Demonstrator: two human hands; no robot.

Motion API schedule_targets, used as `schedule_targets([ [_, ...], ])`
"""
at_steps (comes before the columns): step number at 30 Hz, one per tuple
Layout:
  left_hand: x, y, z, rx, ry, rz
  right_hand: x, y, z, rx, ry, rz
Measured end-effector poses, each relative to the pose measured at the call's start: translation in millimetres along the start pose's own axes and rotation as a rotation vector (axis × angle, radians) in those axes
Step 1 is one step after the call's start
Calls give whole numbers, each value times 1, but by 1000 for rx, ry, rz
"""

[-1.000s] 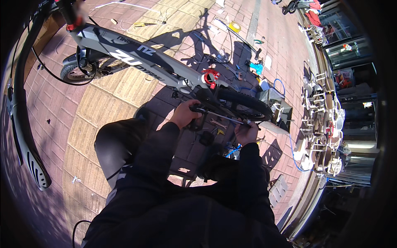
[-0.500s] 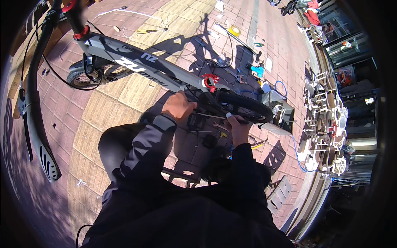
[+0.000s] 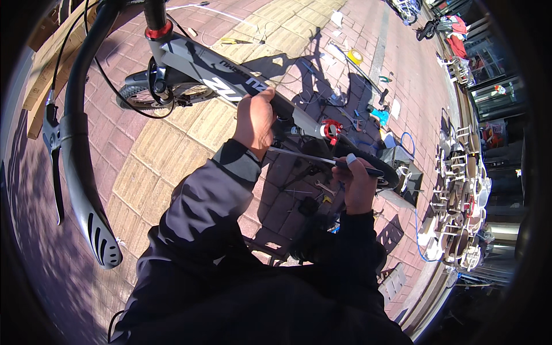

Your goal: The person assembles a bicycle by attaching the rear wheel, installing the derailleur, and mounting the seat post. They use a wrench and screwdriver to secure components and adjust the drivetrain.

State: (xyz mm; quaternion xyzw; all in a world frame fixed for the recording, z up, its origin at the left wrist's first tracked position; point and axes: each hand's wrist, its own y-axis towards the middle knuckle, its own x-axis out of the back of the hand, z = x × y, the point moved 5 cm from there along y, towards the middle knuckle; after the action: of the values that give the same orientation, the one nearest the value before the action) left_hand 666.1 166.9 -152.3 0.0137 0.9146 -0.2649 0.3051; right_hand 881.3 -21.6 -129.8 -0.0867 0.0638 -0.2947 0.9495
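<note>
Head view, the right hand (image 3: 355, 184) has its grip clenched around the dark handle of a screwdriver (image 3: 302, 154), or a tool much like one, with a slim metal shaft. The left hand (image 3: 255, 119) lies against the grey bike frame (image 3: 233, 77); its hidden fingers make it impossible to tell how tightly that grip closes. The screwdriver's long axis runs nearly crosswise, from the right hand toward the left wrist, rising slightly to the left and lying at a shallower slant than the frame above it in the picture. The right hand is the nearer one to the handle, while the visible far end of the shaft sits just beside the left wrist; whether the tip ends there or passes behind the sleeve cannot be told. The red clamp (image 3: 330, 131) shows just above where the shaft meets the handle, and the rear wheel (image 3: 390, 171) lies beyond the handle's butt. Below the shaft, a wrench (image 3: 325, 188) rests on the shaded pavement (image 3: 161, 144), near the right hand and apart from it. Well off to the left, the handlebar (image 3: 75, 132) curves downward, touched by neither hand.
</note>
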Motion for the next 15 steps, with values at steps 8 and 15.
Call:
schedule_targets([
  [8,-10,-10,-11,43,37,-33,49,-12,-2,90,-849,-285],
  [15,1,7,-11,132,20,30,17,-17,10,106,-32,-102],
])
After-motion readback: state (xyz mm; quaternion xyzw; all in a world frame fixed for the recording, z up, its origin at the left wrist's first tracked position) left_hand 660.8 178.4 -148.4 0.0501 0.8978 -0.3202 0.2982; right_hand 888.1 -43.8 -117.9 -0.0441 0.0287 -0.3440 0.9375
